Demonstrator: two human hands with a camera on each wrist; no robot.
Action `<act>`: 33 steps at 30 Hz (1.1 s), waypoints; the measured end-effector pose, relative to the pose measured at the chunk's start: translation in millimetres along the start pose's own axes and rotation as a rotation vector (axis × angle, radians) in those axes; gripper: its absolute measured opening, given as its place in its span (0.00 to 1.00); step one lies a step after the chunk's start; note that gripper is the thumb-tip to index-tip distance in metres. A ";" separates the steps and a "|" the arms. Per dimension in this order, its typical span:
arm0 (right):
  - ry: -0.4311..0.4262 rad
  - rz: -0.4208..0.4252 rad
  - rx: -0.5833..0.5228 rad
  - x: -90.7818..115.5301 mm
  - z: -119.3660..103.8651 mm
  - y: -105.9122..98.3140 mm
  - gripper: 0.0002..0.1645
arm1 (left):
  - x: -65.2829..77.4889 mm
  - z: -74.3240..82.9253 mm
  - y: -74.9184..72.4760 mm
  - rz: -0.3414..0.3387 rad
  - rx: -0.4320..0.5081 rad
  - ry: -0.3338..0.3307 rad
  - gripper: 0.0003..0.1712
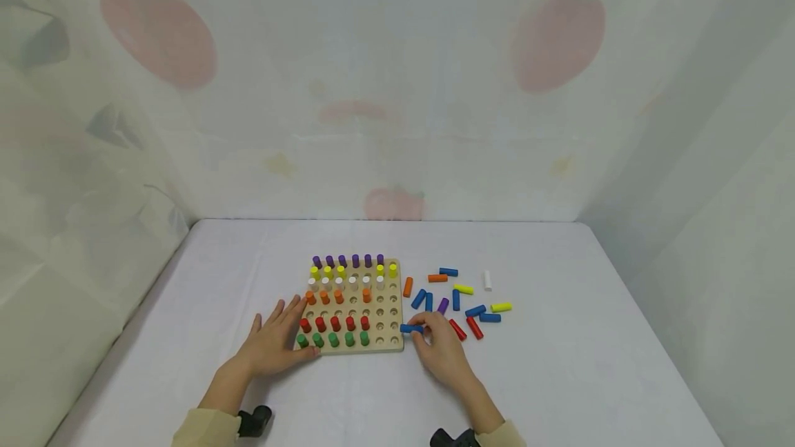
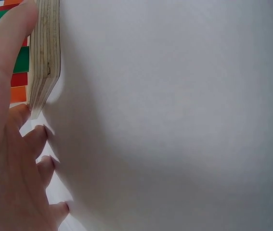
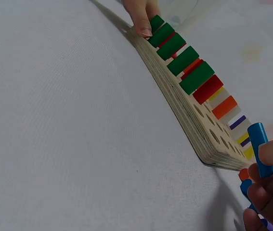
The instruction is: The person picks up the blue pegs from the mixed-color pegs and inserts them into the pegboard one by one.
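Note:
A wooden pegboard [image 1: 397, 309] lies on the table, with rows of pegs standing in it: purple at the back, then yellow, white, orange, red and green at the front. Between orange and red runs a row of bare holes. My left hand [image 1: 270, 345] rests spread against the board's left side, its thumb [image 2: 11, 36] on the front edge. Just off the right edge, my right hand [image 1: 444, 354] pinches a blue peg [image 3: 257, 137] between thumb and fingers. That peg is tilted in the right wrist view and lies clear of the holes.
Loose pegs are scattered right of the board: several blue ones [image 1: 491, 318], red ones [image 1: 475, 328], orange ones [image 1: 437, 278], yellow ones [image 1: 500, 307], a purple one [image 1: 443, 305] and a white one [image 1: 487, 280]. A white cloth covers the table [image 1: 559, 364].

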State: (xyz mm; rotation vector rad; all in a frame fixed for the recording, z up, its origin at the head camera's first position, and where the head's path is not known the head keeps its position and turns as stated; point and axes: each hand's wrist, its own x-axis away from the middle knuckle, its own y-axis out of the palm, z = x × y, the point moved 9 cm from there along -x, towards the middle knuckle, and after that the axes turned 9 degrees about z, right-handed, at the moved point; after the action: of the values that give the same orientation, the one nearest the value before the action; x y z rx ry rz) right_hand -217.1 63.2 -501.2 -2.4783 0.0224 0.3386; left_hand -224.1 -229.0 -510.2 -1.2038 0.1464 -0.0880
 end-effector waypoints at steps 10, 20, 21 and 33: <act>-0.038 -0.018 -0.018 -9.0 -9.0 3.6 0.11 | -0.2 2.7 -1.4 0.005 0.004 0.002 0.61; -0.041 -0.031 -0.066 -20.9 -22.5 7.9 0.11 | 0.9 2.8 -1.8 0.000 0.015 -0.008 0.61; -0.044 -0.034 -0.068 -22.1 -24.2 8.9 0.11 | 1.1 3.0 -2.0 0.000 0.017 -0.009 0.61; -0.086 -0.072 -0.081 -35.5 -49.6 19.6 0.11 | -0.1 0.1 -1.6 -0.002 0.007 -0.014 0.61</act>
State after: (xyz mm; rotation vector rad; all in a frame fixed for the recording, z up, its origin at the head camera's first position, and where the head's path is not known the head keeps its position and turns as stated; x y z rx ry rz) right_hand -241.6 15.7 -465.9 -2.5348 -0.1181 0.4226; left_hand -224.2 -229.5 -508.6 -1.1975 0.1325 -0.0811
